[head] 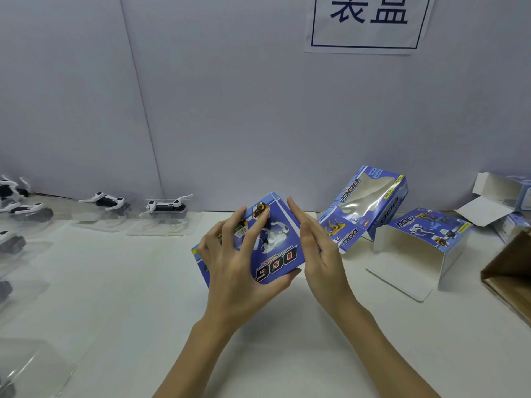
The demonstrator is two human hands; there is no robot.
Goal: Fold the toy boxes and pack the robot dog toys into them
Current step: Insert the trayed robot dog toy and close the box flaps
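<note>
Two hands meet on one blue toy box, raised just above the tabletop. The left hand has its grip around the box, fingers spread over the printed face and thumb under the near edge, steadying it. The right hand lies flat-fingered against the right side, grasping nothing, probably pressing a panel square, though that side is hidden. To the right lie a windowed box and an open-ended box, not yet filled. Robot dog toys in clear trays wait along the wall at left, well apart from the boxes, within reach for packing.
</note>
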